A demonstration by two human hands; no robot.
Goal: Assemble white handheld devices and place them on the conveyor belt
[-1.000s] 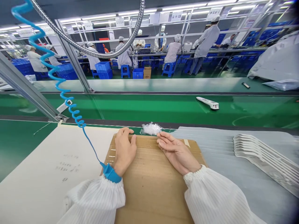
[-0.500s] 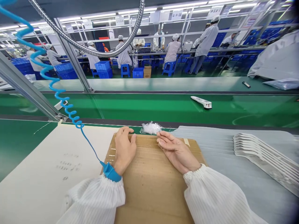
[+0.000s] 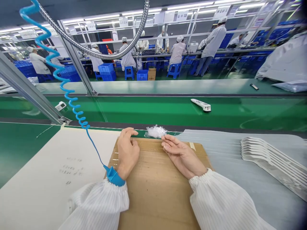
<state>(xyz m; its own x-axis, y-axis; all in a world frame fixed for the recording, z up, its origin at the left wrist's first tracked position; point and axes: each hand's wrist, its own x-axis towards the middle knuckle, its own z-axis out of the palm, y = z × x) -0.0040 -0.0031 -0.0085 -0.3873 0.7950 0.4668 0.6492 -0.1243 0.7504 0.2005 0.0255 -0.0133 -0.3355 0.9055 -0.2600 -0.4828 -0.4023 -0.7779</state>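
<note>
Since the earlier frame, the white plastic handset (image 3: 200,105) on the green conveyor belt (image 3: 144,110) has slid left. From my remote view, the left hand (image 3: 127,153), palm down, and the right hand (image 3: 182,156), palm up, lie released on a corrugated cardboard sheet (image 3: 155,198), fingers loose and grasping nothing. Crinkled clear plastic scraps (image 3: 155,131) sit just beyond, between them. Ribbed white mouldings (image 3: 268,163) are stacked at right; co-workers in white smocks (image 3: 128,57) work among blue crates (image 3: 106,71) beyond.
</note>
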